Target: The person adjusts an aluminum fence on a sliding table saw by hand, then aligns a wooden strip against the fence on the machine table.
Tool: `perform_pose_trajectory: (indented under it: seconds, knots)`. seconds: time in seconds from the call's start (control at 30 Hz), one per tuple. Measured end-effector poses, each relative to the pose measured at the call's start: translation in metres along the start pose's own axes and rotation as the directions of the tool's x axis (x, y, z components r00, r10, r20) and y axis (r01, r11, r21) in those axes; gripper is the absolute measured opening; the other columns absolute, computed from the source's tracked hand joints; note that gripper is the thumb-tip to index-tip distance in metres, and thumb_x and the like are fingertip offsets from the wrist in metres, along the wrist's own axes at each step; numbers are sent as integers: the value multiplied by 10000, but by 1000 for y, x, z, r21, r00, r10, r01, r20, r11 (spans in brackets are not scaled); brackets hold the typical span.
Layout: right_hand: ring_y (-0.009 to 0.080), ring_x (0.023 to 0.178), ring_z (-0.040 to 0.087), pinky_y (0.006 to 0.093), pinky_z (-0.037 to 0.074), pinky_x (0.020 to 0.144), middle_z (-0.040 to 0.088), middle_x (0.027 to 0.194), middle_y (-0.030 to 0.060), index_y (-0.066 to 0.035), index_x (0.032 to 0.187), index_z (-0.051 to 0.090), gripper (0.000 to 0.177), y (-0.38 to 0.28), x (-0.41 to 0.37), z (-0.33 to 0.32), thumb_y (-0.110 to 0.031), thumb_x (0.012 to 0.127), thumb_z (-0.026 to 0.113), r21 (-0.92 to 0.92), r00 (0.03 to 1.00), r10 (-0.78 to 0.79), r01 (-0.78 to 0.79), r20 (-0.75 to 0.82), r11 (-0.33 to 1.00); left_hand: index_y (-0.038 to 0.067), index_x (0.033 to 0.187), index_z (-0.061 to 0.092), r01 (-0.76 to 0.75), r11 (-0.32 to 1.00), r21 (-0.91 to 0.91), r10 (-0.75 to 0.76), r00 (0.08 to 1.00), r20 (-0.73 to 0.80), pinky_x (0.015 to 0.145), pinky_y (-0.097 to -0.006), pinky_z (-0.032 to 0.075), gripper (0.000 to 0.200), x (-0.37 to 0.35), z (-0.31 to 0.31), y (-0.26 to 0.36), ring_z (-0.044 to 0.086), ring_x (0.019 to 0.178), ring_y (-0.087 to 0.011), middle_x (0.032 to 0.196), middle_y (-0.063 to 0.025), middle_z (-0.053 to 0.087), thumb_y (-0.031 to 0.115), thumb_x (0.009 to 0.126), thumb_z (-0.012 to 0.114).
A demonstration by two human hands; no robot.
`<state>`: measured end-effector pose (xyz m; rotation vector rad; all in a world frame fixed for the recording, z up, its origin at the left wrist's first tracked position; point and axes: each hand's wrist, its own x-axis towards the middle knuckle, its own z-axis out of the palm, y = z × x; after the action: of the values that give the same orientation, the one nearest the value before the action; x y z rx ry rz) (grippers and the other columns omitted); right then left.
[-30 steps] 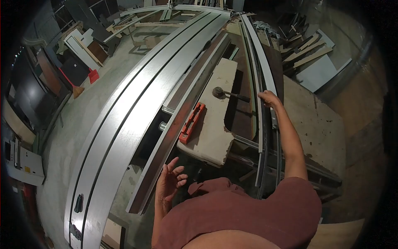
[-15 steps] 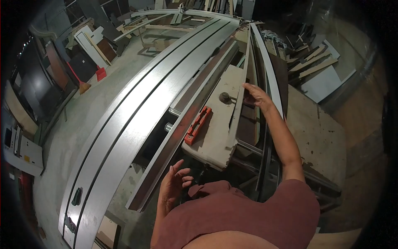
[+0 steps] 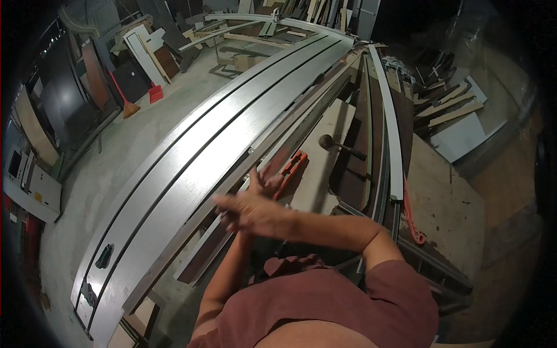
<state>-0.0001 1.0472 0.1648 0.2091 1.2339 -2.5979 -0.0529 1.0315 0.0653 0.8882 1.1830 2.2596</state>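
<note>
A long narrow strip (image 3: pixel 168 255) slants along the near edge of the silver sliding table (image 3: pixel 191 148). My right hand (image 3: pixel 246 211) reaches across my body and is closed on the strip, thumb over it, with some blur. Just beyond it my left hand (image 3: pixel 264 182) is partly covered by the right one. Its thumb is up near the strip and its fingers are spread apart from it, also blurred. An orange push block (image 3: pixel 290 174) lies close to the left hand's fingers. Behind it on the pale panel (image 3: pixel 316 188) is a dark round knob (image 3: pixel 326 141) on a rod.
A white curved-looking strip (image 3: pixel 387 116) runs along the right, with an orange handle (image 3: pixel 411 217) by its near end. Offcuts (image 3: pixel 452 101) are stacked at the far right. A broom (image 3: pixel 129 107) and red dustpan (image 3: pixel 155 93) stand on the floor at left.
The long strip has moved left from the pale panel to the sliding table's edge. My right hand has swung left with it; my left hand has moved forward. The view has shifted slightly.
</note>
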Motion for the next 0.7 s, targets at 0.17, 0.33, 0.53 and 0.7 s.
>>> perform_pose_trajectory:
  seconds: [0.17, 0.33, 0.53, 0.7]
  knots:
    - [64, 680, 514, 195, 443, 598, 534, 766, -17, -74, 938, 548, 330, 45, 0, 42, -394, 856, 560, -241, 966, 242, -216, 86, 946, 8, 1252, 380, -271, 961, 54, 276, 945, -177, 972, -415, 378, 424, 9, 13, 36, 421, 1175, -265, 1270, -161, 422, 244, 914, 478]
    - [173, 956, 548, 270, 454, 812, 532, 1074, 117, -29, 1172, 463, 402, -20, -50, 13, -246, 850, 572, -760, 913, 69, 292, 403, 581, 9, 1115, 501, -239, 959, 155, 283, 858, -428, 908, -410, 440, 395, -26, -33, 97, 472, 1126, -247, 1171, -140, 501, 345, 932, 403]
    - [169, 929, 528, 295, 427, 809, 551, 1027, 86, -71, 1228, 439, 462, -82, -52, -110, -107, 804, 620, -974, 759, -634, 0, -147, 226, 20, 996, 552, -305, 898, 318, 435, 501, -748, 764, -340, 522, 465, -99, -99, 207, 615, 866, -203, 941, -139, 620, 453, 906, 409]
    - [323, 1220, 347, 395, 317, 992, 347, 1328, 164, -103, 1355, 282, 795, -97, -15, -199, -1, 684, 696, -913, 703, -690, -147, 175, -382, 74, 929, 567, -265, 906, 330, 406, 325, -854, 726, -338, 527, 453, -162, -111, 231, 605, 828, -181, 884, -87, 616, 505, 875, 438]
